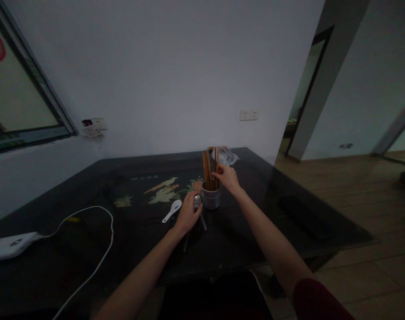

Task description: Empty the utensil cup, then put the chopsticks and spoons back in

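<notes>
A small metal cup (211, 198) stands on the dark table (89, 249) with several brown chopsticks (207, 170) upright in it. My right hand (227, 178) is closed on one of the chopsticks at the cup's right side. My left hand (188, 213) rests just left of the cup, fingers curled round a metal spoon (198, 201) whose handle lies towards me. A white ceramic spoon (172, 211) lies on the table left of that hand.
A white power strip (9, 245) with a white cable (99, 249) lies at the table's left. A crumpled clear bag (226, 157) sits behind the cup. A wall runs behind the table; wooden floor and a doorway are to the right.
</notes>
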The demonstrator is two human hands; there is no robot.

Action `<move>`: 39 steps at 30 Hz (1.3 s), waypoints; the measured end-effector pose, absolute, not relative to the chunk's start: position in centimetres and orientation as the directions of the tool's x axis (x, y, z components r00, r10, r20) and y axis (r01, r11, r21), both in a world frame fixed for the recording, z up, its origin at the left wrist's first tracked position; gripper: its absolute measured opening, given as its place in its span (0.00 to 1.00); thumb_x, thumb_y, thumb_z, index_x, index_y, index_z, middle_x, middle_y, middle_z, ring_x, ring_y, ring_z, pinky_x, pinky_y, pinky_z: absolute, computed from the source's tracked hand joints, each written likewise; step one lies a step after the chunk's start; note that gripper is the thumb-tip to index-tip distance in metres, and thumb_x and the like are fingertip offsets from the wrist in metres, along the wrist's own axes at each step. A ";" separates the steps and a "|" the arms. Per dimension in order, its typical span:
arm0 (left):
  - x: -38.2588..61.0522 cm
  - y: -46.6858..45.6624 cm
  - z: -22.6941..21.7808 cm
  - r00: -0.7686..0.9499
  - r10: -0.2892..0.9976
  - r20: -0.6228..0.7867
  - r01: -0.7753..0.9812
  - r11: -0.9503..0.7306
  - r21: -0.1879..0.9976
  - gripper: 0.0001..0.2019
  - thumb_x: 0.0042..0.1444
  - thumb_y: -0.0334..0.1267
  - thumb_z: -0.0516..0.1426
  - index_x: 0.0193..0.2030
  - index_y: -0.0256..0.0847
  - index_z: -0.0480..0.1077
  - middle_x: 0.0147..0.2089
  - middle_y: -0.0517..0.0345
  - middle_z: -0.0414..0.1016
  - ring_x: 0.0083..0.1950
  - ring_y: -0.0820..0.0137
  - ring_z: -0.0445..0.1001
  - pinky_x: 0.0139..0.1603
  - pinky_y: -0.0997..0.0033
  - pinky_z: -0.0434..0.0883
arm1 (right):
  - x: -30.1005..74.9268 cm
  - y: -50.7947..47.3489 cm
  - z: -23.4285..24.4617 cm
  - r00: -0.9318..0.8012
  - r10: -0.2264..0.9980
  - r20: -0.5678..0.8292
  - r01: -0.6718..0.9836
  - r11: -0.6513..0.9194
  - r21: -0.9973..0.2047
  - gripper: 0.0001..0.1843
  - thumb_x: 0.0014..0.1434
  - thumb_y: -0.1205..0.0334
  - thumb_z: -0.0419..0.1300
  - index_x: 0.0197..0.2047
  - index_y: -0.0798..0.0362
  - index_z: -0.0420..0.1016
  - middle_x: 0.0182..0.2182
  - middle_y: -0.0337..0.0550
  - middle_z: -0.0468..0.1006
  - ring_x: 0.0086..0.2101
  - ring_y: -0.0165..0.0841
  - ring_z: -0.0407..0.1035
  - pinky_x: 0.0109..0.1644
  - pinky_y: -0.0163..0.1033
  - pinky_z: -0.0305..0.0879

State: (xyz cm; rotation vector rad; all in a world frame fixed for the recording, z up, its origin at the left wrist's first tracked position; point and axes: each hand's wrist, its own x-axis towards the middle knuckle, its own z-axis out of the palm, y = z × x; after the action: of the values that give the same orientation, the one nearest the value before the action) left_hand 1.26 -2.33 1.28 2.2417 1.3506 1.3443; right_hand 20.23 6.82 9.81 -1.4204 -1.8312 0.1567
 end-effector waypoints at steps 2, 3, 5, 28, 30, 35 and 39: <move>1.4 -2.2 1.0 0.181 0.796 0.577 0.592 -0.557 0.583 0.19 0.56 0.31 0.52 0.55 0.40 0.59 0.55 0.48 0.64 0.57 0.63 0.64 0.60 0.57 0.62 | 20.3 7.0 9.4 -0.055 0.860 0.507 0.749 0.371 -0.549 0.07 0.51 0.58 0.64 0.32 0.51 0.75 0.28 0.40 0.77 0.31 0.32 0.69 0.33 0.34 0.58; 1.4 -2.2 0.9 0.183 0.801 0.570 0.586 -0.554 0.591 0.19 0.56 0.31 0.52 0.55 0.40 0.59 0.55 0.48 0.64 0.58 0.63 0.63 0.60 0.57 0.61 | 20.3 7.2 9.3 -0.056 0.859 0.508 0.742 0.377 -0.555 0.07 0.51 0.58 0.64 0.32 0.51 0.75 0.28 0.40 0.77 0.31 0.32 0.69 0.33 0.33 0.58; 1.5 -2.1 0.7 0.182 0.808 0.560 0.575 -0.549 0.607 0.21 0.56 0.32 0.52 0.57 0.39 0.58 0.57 0.47 0.63 0.59 0.62 0.63 0.61 0.56 0.60 | 20.2 7.5 9.0 -0.060 0.858 0.509 0.730 0.386 -0.564 0.07 0.50 0.58 0.65 0.31 0.51 0.75 0.28 0.40 0.77 0.30 0.32 0.69 0.33 0.33 0.58; 1.6 -1.9 0.3 0.236 0.821 0.519 0.548 -0.554 0.627 0.27 0.56 0.33 0.52 0.63 0.39 0.54 0.63 0.44 0.60 0.64 0.62 0.59 0.65 0.53 0.57 | 20.9 7.4 7.7 -0.118 0.842 0.527 0.450 0.518 -0.728 0.12 0.49 0.56 0.63 0.35 0.55 0.76 0.30 0.43 0.78 0.32 0.32 0.71 0.39 0.36 0.66; 1.6 -2.0 0.5 0.236 0.822 0.519 0.548 -0.554 0.627 0.26 0.56 0.33 0.52 0.63 0.39 0.54 0.63 0.44 0.61 0.64 0.62 0.59 0.65 0.53 0.57 | 21.5 7.0 7.6 -0.115 0.846 0.521 0.418 0.516 -0.747 0.12 0.51 0.56 0.62 0.35 0.56 0.75 0.31 0.43 0.78 0.33 0.32 0.71 0.39 0.36 0.66; 1.6 -2.2 0.8 0.238 0.816 0.527 0.549 -0.560 0.620 0.26 0.56 0.32 0.52 0.62 0.39 0.55 0.62 0.46 0.61 0.63 0.62 0.60 0.65 0.54 0.57 | 23.9 6.1 6.0 -0.107 0.910 0.400 0.328 0.412 -0.850 0.12 0.54 0.63 0.55 0.41 0.56 0.74 0.35 0.45 0.78 0.34 0.32 0.72 0.37 0.37 0.68; 1.6 -2.1 0.6 0.227 0.821 0.524 0.555 -0.551 0.623 0.24 0.56 0.32 0.52 0.61 0.38 0.57 0.60 0.45 0.63 0.62 0.62 0.61 0.64 0.55 0.58 | 24.7 5.6 3.9 -0.270 0.936 0.228 0.307 0.307 -0.901 0.23 0.45 0.75 0.57 0.48 0.57 0.71 0.40 0.47 0.78 0.38 0.32 0.72 0.42 0.38 0.69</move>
State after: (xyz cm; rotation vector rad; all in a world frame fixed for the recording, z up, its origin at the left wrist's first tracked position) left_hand 1.63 -2.06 0.62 2.2015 1.2843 1.2358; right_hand 24.66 5.61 3.92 -1.1216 -1.7579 0.9697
